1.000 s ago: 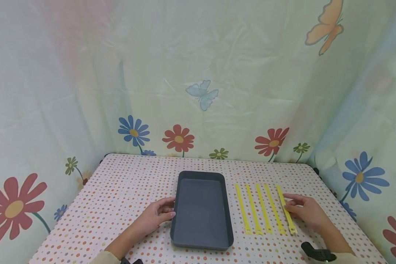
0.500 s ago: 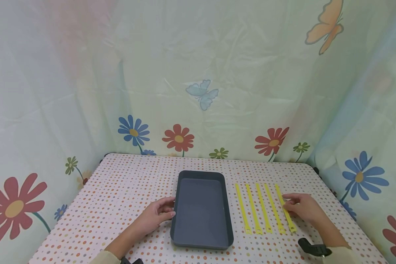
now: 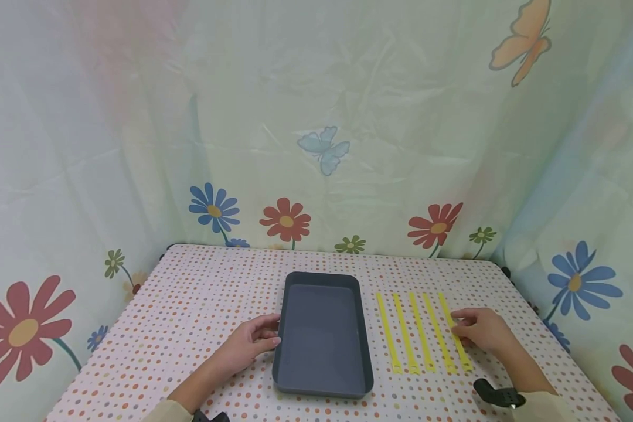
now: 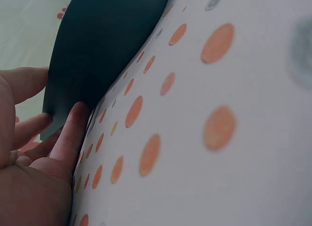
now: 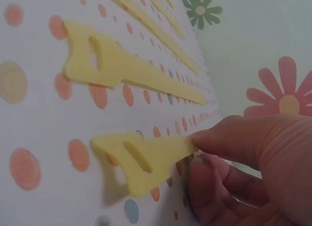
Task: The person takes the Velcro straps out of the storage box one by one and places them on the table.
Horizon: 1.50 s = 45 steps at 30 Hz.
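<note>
My left hand (image 3: 249, 346) rests beside the dark grey rectangular tray (image 3: 322, 340), with relaxed fingertips against its left wall. The left wrist view has the thumb and fingers touching the tray's outer side (image 4: 102, 36). To the right of the tray, several yellow hook-and-loop cable ties lie side by side, their slotted heads toward me. My right hand (image 3: 486, 331) pinches the rightmost yellow cable tie (image 5: 153, 150) near its middle, between thumb and finger. Its slotted head is raised a little off the cloth in the right wrist view. The neighbouring cable tie (image 5: 141, 72) lies flat.
A dotted cloth (image 3: 216, 281) covers the table. Printed curtains (image 3: 316, 88) with flowers and butterflies enclose the back and both sides. A black wrist strap (image 3: 498, 395) sits on the right forearm, and part of another shows at the left.
My right hand has shifted slightly left with the rightmost cable tie, bringing it closer to the others in the row. The left hand and the tray have stayed put.
</note>
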Available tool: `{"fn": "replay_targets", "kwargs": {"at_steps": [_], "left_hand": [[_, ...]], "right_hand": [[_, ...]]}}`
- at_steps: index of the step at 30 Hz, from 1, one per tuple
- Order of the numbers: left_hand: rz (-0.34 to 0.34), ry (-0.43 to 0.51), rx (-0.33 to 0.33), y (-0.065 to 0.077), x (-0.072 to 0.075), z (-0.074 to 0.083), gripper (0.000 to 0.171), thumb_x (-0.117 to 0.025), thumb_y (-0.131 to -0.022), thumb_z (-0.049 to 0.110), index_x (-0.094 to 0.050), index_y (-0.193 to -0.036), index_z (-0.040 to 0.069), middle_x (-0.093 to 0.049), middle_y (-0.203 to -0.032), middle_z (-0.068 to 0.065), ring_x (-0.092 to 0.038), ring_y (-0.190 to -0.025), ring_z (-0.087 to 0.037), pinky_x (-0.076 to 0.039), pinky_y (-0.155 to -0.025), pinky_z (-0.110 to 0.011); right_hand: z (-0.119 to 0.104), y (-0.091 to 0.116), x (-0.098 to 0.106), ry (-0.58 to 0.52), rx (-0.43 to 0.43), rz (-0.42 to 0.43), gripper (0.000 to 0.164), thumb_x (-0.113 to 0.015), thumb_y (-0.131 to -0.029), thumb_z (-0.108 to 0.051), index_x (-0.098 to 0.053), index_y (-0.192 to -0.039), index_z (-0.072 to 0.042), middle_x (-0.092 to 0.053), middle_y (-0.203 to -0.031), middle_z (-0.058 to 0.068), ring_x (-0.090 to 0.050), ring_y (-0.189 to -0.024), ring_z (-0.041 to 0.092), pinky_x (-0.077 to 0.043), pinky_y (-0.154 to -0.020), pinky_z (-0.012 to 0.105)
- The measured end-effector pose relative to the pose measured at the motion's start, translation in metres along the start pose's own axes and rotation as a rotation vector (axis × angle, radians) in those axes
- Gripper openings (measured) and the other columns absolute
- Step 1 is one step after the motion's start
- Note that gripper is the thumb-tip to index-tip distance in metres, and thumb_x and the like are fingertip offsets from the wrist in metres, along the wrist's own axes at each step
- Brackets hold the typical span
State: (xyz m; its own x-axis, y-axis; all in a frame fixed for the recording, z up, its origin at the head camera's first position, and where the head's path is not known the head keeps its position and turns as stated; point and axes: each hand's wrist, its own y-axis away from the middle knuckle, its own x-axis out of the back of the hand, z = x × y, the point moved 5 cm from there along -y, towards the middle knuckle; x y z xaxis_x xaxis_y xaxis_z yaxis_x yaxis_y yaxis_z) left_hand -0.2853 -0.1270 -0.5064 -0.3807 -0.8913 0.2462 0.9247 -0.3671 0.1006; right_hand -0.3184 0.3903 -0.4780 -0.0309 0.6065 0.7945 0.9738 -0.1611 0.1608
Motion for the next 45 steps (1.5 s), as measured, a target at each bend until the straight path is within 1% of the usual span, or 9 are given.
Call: {"fn": "replay_targets", "kwargs": {"at_steps": [7, 15, 22, 26, 33, 39, 45], "left_hand": [[0.001, -0.001, -0.006, -0.002, 0.001, 0.002, 0.056, -0.069, -0.099, 0.028, -0.051, -0.15, 0.012, -0.063, -0.137, -0.009, -0.066, -0.113, -0.017, -0.055, -0.091, -0.029], [0.001, -0.007, -0.005, -0.002, 0.001, 0.004, 0.056, -0.069, -0.099, 0.028, -0.051, -0.15, 0.013, -0.063, -0.137, -0.009, -0.065, -0.113, -0.017, -0.055, -0.09, -0.03], [-0.011, -0.021, -0.009, -0.004, 0.002, 0.004, 0.058, -0.07, -0.099, 0.03, -0.05, -0.151, 0.012, -0.062, -0.139, -0.009, -0.062, -0.121, -0.019, -0.054, -0.091, -0.03], [-0.009, -0.027, -0.004, -0.004, 0.002, 0.003, 0.059, -0.071, -0.098, 0.03, -0.051, -0.15, 0.012, -0.063, -0.137, -0.009, -0.063, -0.12, -0.019, -0.054, -0.089, -0.028], [-0.012, -0.001, -0.012, -0.002, 0.0, 0.0, 0.06, -0.071, -0.098, 0.029, -0.049, -0.151, 0.011, -0.063, -0.136, -0.009, -0.063, -0.117, -0.019, -0.054, -0.087, -0.024], [-0.016, 0.018, -0.01, 0.0, -0.002, -0.003, 0.06, -0.072, -0.097, 0.029, -0.05, -0.15, 0.01, -0.064, -0.135, -0.01, -0.065, -0.111, -0.017, -0.054, -0.084, -0.023], [-0.022, 0.026, -0.025, 0.0, 0.0, -0.002, 0.06, -0.072, -0.097, 0.028, -0.05, -0.15, 0.009, -0.061, -0.14, -0.013, -0.064, -0.113, -0.018, -0.055, -0.085, -0.022]], "right_hand": [[0.001, -0.001, 0.002, 0.011, 0.02, 0.001, 0.047, -0.075, -0.089, -0.01, -0.062, -0.129, 0.01, -0.067, -0.088, 0.011, -0.061, -0.07, 0.018, -0.052, -0.06, 0.031], [0.002, -0.002, 0.002, 0.006, 0.026, 0.011, 0.048, -0.075, -0.089, -0.012, -0.062, -0.13, 0.01, -0.067, -0.092, 0.012, -0.06, -0.075, 0.019, -0.05, -0.061, 0.03], [0.012, -0.003, -0.002, -0.054, 0.005, 0.003, 0.051, -0.075, -0.091, -0.012, -0.059, -0.134, 0.01, -0.067, -0.093, 0.012, -0.059, -0.079, 0.02, -0.051, -0.063, 0.031], [0.016, -0.001, -0.005, -0.071, -0.011, -0.008, 0.054, -0.075, -0.091, -0.013, -0.058, -0.136, 0.009, -0.068, -0.094, 0.012, -0.058, -0.081, 0.021, -0.05, -0.064, 0.03], [0.019, -0.001, -0.004, -0.023, -0.01, 0.006, 0.055, -0.078, -0.09, -0.02, -0.06, -0.137, 0.005, -0.068, -0.1, 0.013, -0.057, -0.087, 0.024, -0.046, -0.065, 0.031], [0.022, -0.003, -0.006, -0.046, -0.024, 0.017, 0.054, -0.078, -0.09, -0.018, -0.06, -0.136, 0.005, -0.067, -0.101, 0.014, -0.057, -0.086, 0.024, -0.047, -0.065, 0.031], [0.021, -0.004, -0.006, -0.051, -0.011, 0.024, 0.053, -0.077, -0.091, -0.017, -0.06, -0.136, 0.005, -0.067, -0.101, 0.013, -0.056, -0.086, 0.023, -0.046, -0.065, 0.031]]}}
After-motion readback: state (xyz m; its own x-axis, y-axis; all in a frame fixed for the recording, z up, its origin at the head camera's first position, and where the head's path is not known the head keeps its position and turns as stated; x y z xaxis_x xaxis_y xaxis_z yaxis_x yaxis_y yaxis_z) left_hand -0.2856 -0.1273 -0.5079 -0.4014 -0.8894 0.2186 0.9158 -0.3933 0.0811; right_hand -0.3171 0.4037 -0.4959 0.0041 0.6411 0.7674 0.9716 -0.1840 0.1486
